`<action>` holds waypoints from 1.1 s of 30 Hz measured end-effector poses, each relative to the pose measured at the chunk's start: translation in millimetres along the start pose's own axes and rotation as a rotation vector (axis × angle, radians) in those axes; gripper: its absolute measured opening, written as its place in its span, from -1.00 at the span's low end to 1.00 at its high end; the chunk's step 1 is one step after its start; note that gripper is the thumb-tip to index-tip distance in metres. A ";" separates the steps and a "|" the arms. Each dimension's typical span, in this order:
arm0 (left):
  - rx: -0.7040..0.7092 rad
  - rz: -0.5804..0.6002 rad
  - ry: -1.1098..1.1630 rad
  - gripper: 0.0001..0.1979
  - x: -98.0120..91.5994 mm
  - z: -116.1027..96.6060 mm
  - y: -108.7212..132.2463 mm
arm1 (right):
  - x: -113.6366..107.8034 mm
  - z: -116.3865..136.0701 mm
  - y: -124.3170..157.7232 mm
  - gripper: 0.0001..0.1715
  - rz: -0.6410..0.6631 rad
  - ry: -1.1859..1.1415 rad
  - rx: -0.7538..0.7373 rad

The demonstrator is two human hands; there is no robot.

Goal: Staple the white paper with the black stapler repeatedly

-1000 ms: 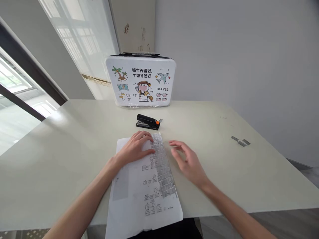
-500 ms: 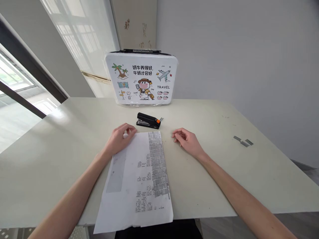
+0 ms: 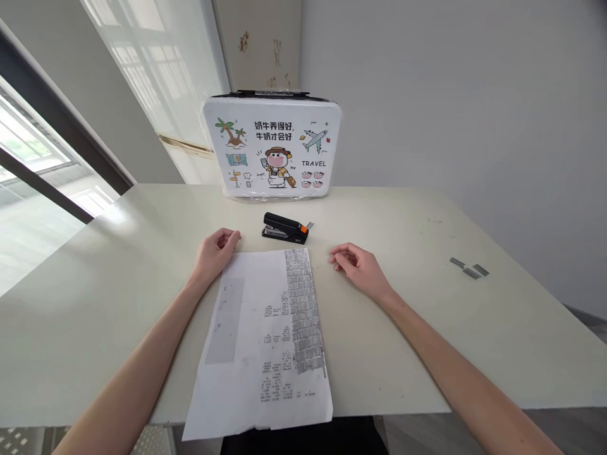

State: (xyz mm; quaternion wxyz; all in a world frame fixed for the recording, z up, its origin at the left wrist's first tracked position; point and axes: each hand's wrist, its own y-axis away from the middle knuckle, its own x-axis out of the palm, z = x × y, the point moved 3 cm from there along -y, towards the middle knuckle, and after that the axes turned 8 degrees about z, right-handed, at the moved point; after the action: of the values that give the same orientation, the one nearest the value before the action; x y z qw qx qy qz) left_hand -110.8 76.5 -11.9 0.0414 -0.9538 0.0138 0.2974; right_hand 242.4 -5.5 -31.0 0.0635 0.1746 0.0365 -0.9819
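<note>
My left hand (image 3: 215, 253) rests on the table at the upper left corner of a printed sheet of paper (image 3: 258, 275), its fingers loosely curled with nothing seen in them. On the other side of the sheet, apart from it, my right hand (image 3: 358, 268) lies with fingers curled in and thumb against them; no held thing shows. The paper has dense rows of grey staples (image 3: 303, 303) along its right side, and its lower edge hangs past the table edge. Beyond the paper lies a black stapler (image 3: 284, 229) with an orange button, a short staple strip (image 3: 310, 225) at its right end.
A white cartoon-printed case (image 3: 275, 148) in clear wrap stands upright at the back of the pale table (image 3: 393, 221). Several loose staple strips (image 3: 471, 273) lie at the right. A grey wall (image 3: 450, 95) rises behind, with windows at the left.
My left hand has drawn back leftward from the paper's top edge, its fingers curling in. The right hand keeps its place. The whole view has shifted slightly.
</note>
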 end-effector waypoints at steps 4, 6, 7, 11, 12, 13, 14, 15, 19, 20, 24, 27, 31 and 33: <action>0.009 0.006 -0.008 -0.64 -0.4 0.0 0.3 | 0.3 0.1 0.3 -0.67 -0.004 0.014 -0.007; 0.010 0.005 -0.010 -0.64 -0.3 -0.4 0.8 | 0.3 -0.6 0.0 -0.67 -0.005 0.022 -0.008; 0.011 0.004 -0.008 -0.65 -0.1 -0.5 1.1 | 0.3 -1.1 -0.1 -0.67 -0.004 0.026 -0.008; 0.018 0.007 0.001 -0.66 0.5 0.0 2.1 | 0.3 -2.5 -0.2 -0.67 -0.003 0.041 -0.007; 0.021 0.006 0.004 -0.67 0.6 0.7 2.1 | 0.3 -2.4 -0.2 -0.67 -0.004 0.046 -0.008; 0.022 0.006 0.006 -0.67 0.7 1.6 1.9 | 0.4 -1.9 -0.5 -0.67 -0.008 0.052 -0.008; 0.023 0.007 0.007 -0.66 0.8 2.7 1.5 | 0.6 -1.1 -1.0 -0.67 -0.013 0.059 -0.009; 0.023 0.008 0.007 -0.66 0.9 3.8 0.9 | 1.1 0.1 -2.1 -0.67 -0.020 0.068 -0.011; 0.026 0.004 0.000 -0.65 1.0 6.7 -1.2 | 7.9 8.8 -14.5 -0.65 -0.055 0.122 -0.050; 0.026 0.002 0.000 -0.64 0.9 6.7 -1.3 | 11.2 11.7 -19.9 -0.63 -0.064 0.139 -0.067; 0.022 0.008 0.007 -0.64 0.2 4.3 0.2 | 30.0 24.5 -47.8 -0.51 -0.071 0.239 -0.133; 0.024 0.010 -0.005 -0.64 -0.7 2.4 1.7 | 45.9 32.8 -69.8 -0.49 -0.059 0.344 -0.158; 0.043 0.030 -0.024 -0.62 0.0 0.7 3.1 | 58.9 37.8 -90.7 -0.65 -0.059 0.398 -0.147; 0.078 0.079 -0.065 -0.61 2.0 -1.4 4.1 | 59.2 38.1 -94.0 -0.72 -0.069 0.410 -0.145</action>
State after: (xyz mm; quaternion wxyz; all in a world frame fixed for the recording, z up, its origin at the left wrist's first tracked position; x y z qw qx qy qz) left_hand -108.5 72.2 -12.2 0.0672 -0.9399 0.0618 0.3291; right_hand 161.4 77.3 -11.2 0.0336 0.3642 0.1250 -0.9223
